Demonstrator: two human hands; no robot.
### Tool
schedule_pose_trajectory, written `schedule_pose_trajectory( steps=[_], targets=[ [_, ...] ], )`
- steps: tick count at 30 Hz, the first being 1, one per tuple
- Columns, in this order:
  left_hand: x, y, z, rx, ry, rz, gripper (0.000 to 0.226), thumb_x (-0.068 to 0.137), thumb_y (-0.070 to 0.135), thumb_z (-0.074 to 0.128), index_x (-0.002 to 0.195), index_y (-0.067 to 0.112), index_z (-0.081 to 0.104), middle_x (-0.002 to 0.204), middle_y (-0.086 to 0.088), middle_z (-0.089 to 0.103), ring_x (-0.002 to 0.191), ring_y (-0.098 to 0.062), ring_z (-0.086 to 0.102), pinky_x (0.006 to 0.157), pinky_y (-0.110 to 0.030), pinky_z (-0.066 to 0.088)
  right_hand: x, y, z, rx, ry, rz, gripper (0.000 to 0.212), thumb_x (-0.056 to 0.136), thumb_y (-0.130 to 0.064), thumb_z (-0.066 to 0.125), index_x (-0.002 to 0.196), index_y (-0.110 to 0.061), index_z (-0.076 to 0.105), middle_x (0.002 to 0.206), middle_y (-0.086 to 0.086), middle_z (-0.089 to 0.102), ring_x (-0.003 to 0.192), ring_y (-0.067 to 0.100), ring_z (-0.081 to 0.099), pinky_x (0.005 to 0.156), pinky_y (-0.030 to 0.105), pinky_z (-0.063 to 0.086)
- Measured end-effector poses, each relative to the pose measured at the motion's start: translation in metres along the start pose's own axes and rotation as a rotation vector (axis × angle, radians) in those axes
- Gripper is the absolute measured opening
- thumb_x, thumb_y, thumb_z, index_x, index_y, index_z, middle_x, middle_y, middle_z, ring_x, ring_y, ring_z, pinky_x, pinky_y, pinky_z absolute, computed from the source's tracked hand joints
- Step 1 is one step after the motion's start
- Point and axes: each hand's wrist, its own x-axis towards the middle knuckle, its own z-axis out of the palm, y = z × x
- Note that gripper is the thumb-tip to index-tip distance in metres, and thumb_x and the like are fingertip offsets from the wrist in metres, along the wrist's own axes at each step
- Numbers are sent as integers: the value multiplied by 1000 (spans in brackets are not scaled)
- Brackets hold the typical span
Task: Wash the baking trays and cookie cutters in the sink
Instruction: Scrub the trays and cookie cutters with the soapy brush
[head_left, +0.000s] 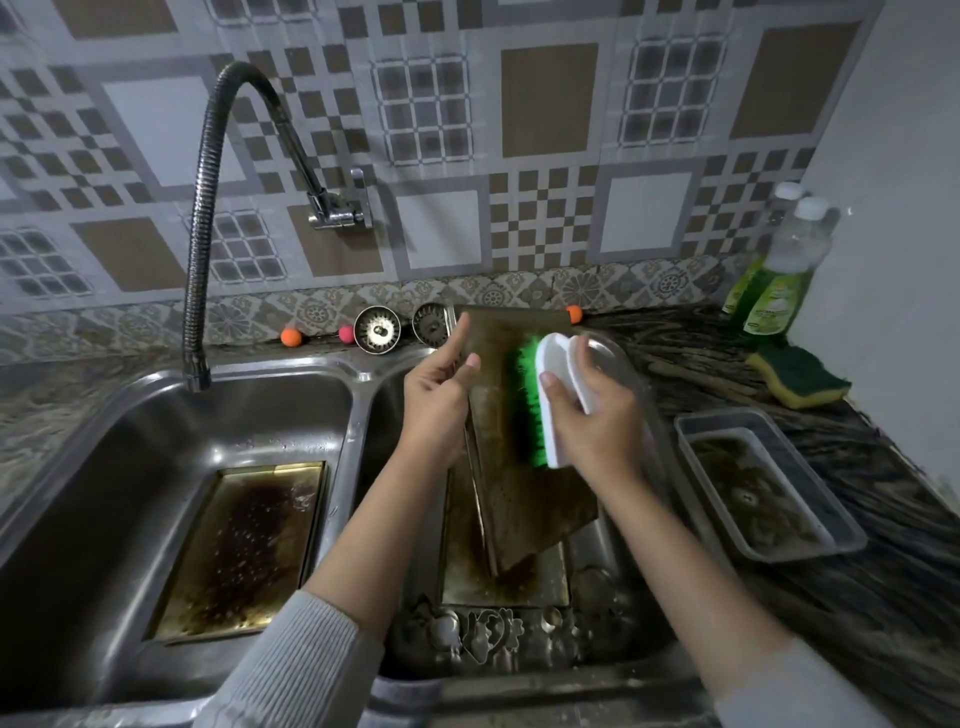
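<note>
While a stained tray (524, 467) was held tilted over the right basin (618, 551) of the sink, it was pinched along its left edge by the left hand (436, 400), thumb on the face and fingers curled behind. The white brush (553, 400) was gripped by the right hand (592, 421), fingers wrapped over its back, and its green bristles were pressed against the tray's upper face. A second tray (457, 566) lay flat in the basin beneath the held one, and cookie cutters (493, 631) were heaped at the basin's near end. A third tray (244, 551), darkly burnt, lay in the left basin (130, 467), under the tap (200, 249). Right of the sink were seen a grey tub (769, 483), a sponge (800, 382) and soap bottles (779, 280).

The scrubbing would probably be done best with short, firm strokes along the tray's length, the lower corner being braced against the basin so that the sheet was not flexed. No water was seen running; rinsing would likely be needed afterwards.
</note>
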Motion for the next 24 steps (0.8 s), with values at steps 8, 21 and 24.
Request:
schedule_pose_trajectory(
  steps=[8, 21, 24],
  targets=[
    [-5, 21, -14, -160, 41, -52, 46, 93, -8, 45, 134, 13, 52, 148, 0, 41, 140, -14, 31, 116, -42, 28, -8, 10, -17, 3, 95, 50, 56, 86, -33, 67, 136, -23, 45, 99, -5, 66, 84, 10, 64, 65, -2, 38],
    [-12, 30, -26, -195, 127, -100, 47, 93, -7, 44, 135, 14, 51, 142, -1, 47, 130, -15, 46, 113, -38, 33, -61, -8, 4, 42, -78, -92, 57, 84, -27, 71, 136, -23, 46, 106, -13, 64, 87, 0, 65, 73, 12, 50],
    [-7, 36, -25, -156, 170, -104, 46, 93, -7, 45, 134, 14, 53, 148, -3, 40, 137, -17, 37, 112, -26, 29, -83, -18, 17, 140, -241, -217, 57, 84, -26, 70, 136, -20, 46, 125, -20, 54, 111, -6, 57, 90, 7, 42]
  ],
)
